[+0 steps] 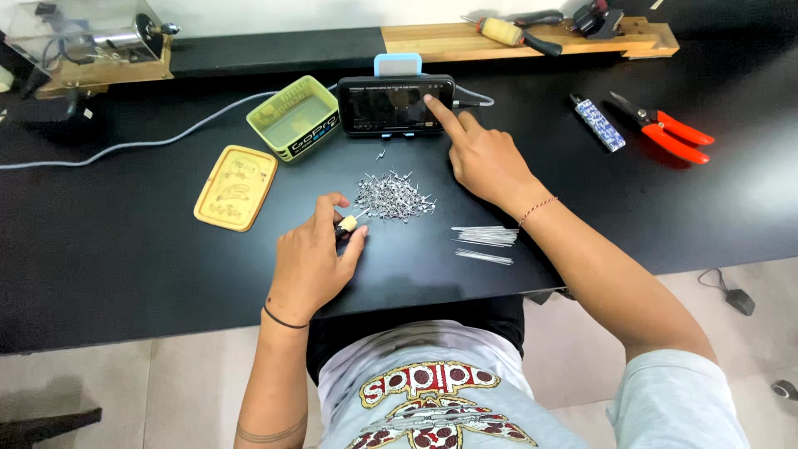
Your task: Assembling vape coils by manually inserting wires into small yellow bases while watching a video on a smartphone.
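My left hand (312, 258) rests on the black table (125, 249) and pinches a small tan wooden-handled tool (347, 223) between thumb and fingers. Just right of it lies a heap of several small metal pins (392, 198). My right hand (482, 154) reaches forward, its index finger touching the screen of a dark phone (391, 106) that stands sideways on a light blue stand (397, 63). A bundle of thin metal wires (485, 238) lies near my right wrist.
A green tin (293, 116) and its yellow lid (236, 187) sit at the left. A grey cable (150, 141) runs left. Red-handled cutters (669, 133) and a patterned lighter (598, 123) lie at the right. A wooden board (532, 40) with tools sits at the back.
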